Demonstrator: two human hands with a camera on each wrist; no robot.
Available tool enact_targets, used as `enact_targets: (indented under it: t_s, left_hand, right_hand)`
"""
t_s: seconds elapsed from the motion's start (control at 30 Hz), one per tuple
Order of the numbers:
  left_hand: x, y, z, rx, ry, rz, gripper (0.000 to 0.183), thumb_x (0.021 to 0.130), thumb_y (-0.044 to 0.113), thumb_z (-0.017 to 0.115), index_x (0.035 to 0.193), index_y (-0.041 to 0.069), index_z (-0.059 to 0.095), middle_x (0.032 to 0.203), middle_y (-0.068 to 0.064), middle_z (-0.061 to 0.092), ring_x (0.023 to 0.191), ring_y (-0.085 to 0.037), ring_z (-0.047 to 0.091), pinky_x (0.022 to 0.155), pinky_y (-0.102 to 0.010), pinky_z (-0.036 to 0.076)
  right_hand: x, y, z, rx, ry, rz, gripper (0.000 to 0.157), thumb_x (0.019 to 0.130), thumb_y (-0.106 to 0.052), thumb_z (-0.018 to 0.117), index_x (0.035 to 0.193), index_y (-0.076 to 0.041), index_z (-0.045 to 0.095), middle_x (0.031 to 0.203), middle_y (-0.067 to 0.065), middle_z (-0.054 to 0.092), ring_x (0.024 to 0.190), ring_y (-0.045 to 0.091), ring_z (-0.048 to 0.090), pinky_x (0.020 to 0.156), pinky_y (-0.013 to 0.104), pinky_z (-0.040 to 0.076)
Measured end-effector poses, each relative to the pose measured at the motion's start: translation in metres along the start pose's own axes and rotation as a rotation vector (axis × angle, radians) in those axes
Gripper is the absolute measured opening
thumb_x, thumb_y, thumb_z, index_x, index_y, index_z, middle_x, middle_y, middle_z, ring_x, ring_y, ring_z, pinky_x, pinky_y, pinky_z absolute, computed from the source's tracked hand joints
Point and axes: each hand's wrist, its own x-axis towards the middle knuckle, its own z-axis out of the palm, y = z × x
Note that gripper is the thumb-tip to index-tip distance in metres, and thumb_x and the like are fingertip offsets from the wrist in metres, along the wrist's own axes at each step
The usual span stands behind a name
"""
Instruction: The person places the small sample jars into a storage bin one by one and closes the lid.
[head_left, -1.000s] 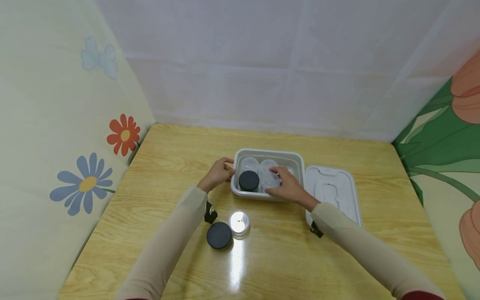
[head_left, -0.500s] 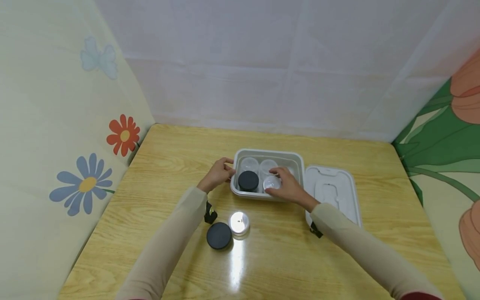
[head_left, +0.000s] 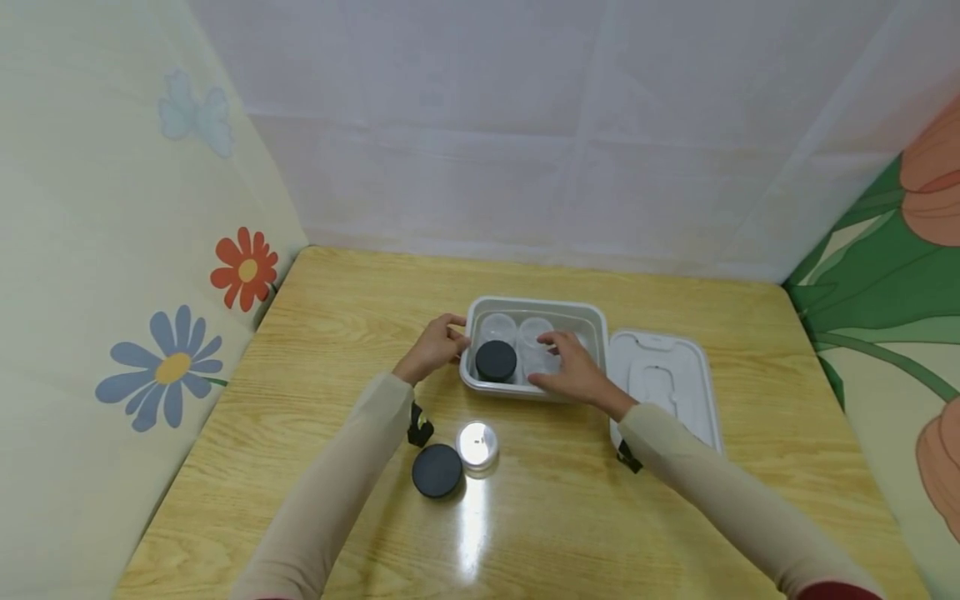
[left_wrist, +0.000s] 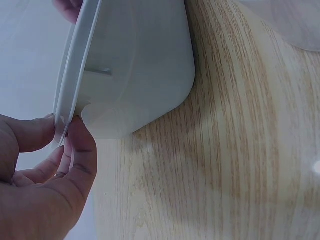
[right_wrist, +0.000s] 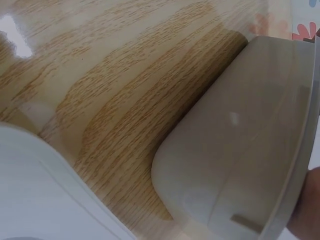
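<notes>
1. Head view: white tub [head_left: 536,303] sits on the wooden surface [head_left: 360,308], a black-topped jar [head_left: 496,361] and clear round cups [head_left: 497,328] inside.
2. Left hand [head_left: 433,350] at the tub's near-left end; left wrist view shows thumb and fingers pinching the rim.
3. Right hand [head_left: 573,372] reaches into the tub, thumb and fingers apart about a clear container [head_left: 541,362] beside the jar. Cannot tell whether they grip it.
4. White lid [head_left: 660,375] flat, just right of the tub.
5. Nearer the person: black disc [head_left: 437,471] and shiny-topped round piece [head_left: 477,445], side by side.
</notes>
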Motion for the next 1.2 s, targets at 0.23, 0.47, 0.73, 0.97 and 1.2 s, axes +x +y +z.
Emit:
enact_targets:
  t_s: [0.23, 0.47, 0.73, 0.97, 1.2]
  left_hand:
    - [0.000, -0.001, 0.001, 0.001, 0.002, -0.006, 0.040, 0.095, -0.001, 0.051, 0.133, -0.008, 0.041, 0.096, -0.019, 0.059, 0.075, -0.017, 0.059, 0.070, -0.029, 0.057]
    - [0.002, -0.001, 0.003, -0.003, -0.001, 0.002, 0.041, 0.094, -0.001, 0.051, 0.133, -0.008, 0.041, 0.095, -0.019, 0.059, 0.074, -0.017, 0.060, 0.070, -0.031, 0.058]
    - [0.001, 0.001, 0.002, 0.007, 0.001, -0.007, 0.041, 0.094, -0.001, 0.052, 0.133, -0.007, 0.041, 0.095, -0.019, 0.059, 0.074, -0.017, 0.060, 0.071, -0.032, 0.059]
    - [0.001, 0.001, 0.002, 0.013, 0.000, -0.006, 0.041, 0.094, 0.000, 0.051, 0.133, -0.007, 0.041, 0.097, -0.020, 0.060, 0.076, -0.017, 0.060, 0.071, -0.031, 0.058]
    - [0.002, 0.001, 0.000, 0.012, 0.008, -0.001, 0.041, 0.094, -0.001, 0.052, 0.132, -0.008, 0.042, 0.096, -0.020, 0.061, 0.074, -0.015, 0.060, 0.069, -0.029, 0.058]
  right_hand:
    - [0.002, -0.001, 0.001, 0.024, -0.006, -0.040, 0.057, 0.079, -0.014, 0.074, 0.127, 0.004, 0.049, 0.127, 0.025, 0.046, 0.112, 0.040, 0.055, 0.092, 0.048, 0.050]
    - [0.001, -0.002, 0.001, -0.006, 0.010, -0.045, 0.057, 0.078, -0.014, 0.075, 0.125, 0.006, 0.050, 0.124, 0.026, 0.047, 0.109, 0.039, 0.055, 0.094, 0.048, 0.049]
    - [-0.002, -0.003, -0.003, 0.029, 0.046, -0.048, 0.056, 0.079, -0.013, 0.075, 0.126, 0.005, 0.050, 0.124, 0.024, 0.048, 0.111, 0.038, 0.052, 0.092, 0.050, 0.050]
    - [-0.004, -0.007, -0.004, 0.061, 0.067, -0.081, 0.057, 0.078, -0.012, 0.077, 0.127, 0.003, 0.050, 0.125, 0.023, 0.048, 0.113, 0.038, 0.052, 0.095, 0.048, 0.050]
    - [-0.011, -0.014, -0.005, 0.077, 0.092, -0.137, 0.056, 0.076, -0.010, 0.077, 0.124, 0.005, 0.052, 0.119, 0.025, 0.050, 0.109, 0.037, 0.053, 0.094, 0.048, 0.051]
